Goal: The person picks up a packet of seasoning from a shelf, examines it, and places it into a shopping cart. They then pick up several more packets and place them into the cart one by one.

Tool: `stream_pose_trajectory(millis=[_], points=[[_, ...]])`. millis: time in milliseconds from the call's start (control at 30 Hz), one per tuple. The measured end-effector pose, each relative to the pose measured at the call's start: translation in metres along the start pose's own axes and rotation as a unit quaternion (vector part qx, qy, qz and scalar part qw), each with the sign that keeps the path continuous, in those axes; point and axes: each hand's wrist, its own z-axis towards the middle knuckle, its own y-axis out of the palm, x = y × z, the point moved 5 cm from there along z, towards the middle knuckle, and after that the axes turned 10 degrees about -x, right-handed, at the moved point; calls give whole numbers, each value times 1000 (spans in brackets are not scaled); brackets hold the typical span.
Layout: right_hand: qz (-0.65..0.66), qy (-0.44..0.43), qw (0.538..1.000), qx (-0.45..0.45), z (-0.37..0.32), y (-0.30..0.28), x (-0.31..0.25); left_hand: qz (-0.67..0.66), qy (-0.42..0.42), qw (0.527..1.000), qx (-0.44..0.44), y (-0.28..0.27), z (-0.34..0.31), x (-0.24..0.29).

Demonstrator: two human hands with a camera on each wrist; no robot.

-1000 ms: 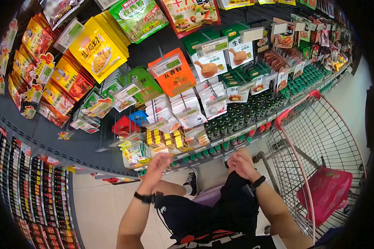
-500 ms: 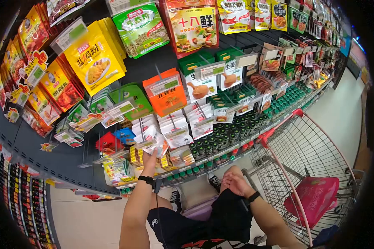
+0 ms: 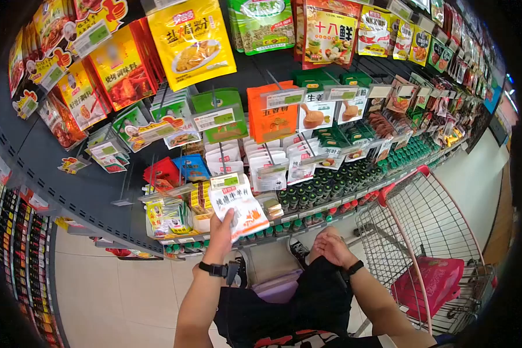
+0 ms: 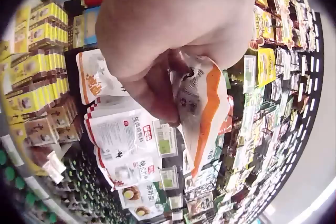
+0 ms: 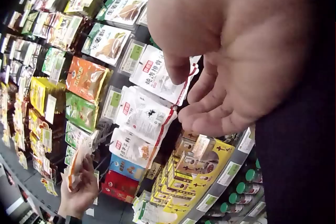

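Note:
My left hand (image 3: 219,233) pinches a white seasoning packet (image 3: 245,204) with an orange band along its bottom, thumb lying on the printed front. It is held out in front of the rack of hanging packets, and a price tag overlaps its top in the head view. In the left wrist view the packet (image 4: 202,113) bends between thumb and fingers. Similar white packets (image 3: 268,171) hang just behind. My right hand (image 3: 332,248) hangs near the right knee with fingers loosely curled and holds nothing. From the right wrist, its palm (image 5: 236,66) shows before the shelf.
A wire shopping cart (image 3: 426,223) with a pink bag (image 3: 429,284) stands at the right. Yellow boxes (image 3: 200,200) and green-capped jars (image 3: 307,222) line the low shelf. Orange packets (image 3: 272,113) hang above, with price tags jutting out on hooks. Another rack (image 3: 17,249) is at the left.
My left hand has reached up to the hanging white packets, taken hold of one and brought it out toward me. My right hand stays near the knee. The head view has shifted.

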Motion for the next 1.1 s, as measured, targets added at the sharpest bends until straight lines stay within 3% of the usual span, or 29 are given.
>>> stream_pose_trajectory(millis=[133,267,333,400,467,500,567,600,633,667,733,800,900,933,1100], points=[[-43,11,999,25,-2,6,0,57,47,997,-20,4,-35,-6],[-250,79,962,-71,-4,56,-6,124,-6,990,-70,4,-63,-47],[-332,118,923,-157,1,98,2,232,30,969,-81,16,-73,-69],[-371,50,902,-214,11,125,22,256,27,958,-126,36,-78,-95],[-408,13,884,-226,22,122,44,247,36,948,-196,79,-92,-77],[-440,-25,877,-193,27,126,44,281,83,929,-228,77,-92,-91],[-495,-96,853,-133,32,132,38,251,83,936,-233,76,-90,-91],[-438,-21,893,-100,36,117,43,237,81,940,-230,71,-90,-90],[-375,57,923,-68,42,99,51,169,19,959,-226,54,-87,-105],[-305,136,942,-36,46,82,64,201,13,964,-173,39,-86,-118],[-223,128,966,-18,51,61,79,266,-8,962,-62,21,-86,-127],[-108,125,986,-6,48,45,98,281,64,958,-14,13,-84,-135],[-138,117,983,-39,45,59,95,69,-158,976,-129,11,-86,-161],[-156,122,978,-62,46,59,91,55,-162,977,-128,16,-88,-156],[-297,68,952,-2,42,58,65,69,-152,973,-159,36,-89,-163]])
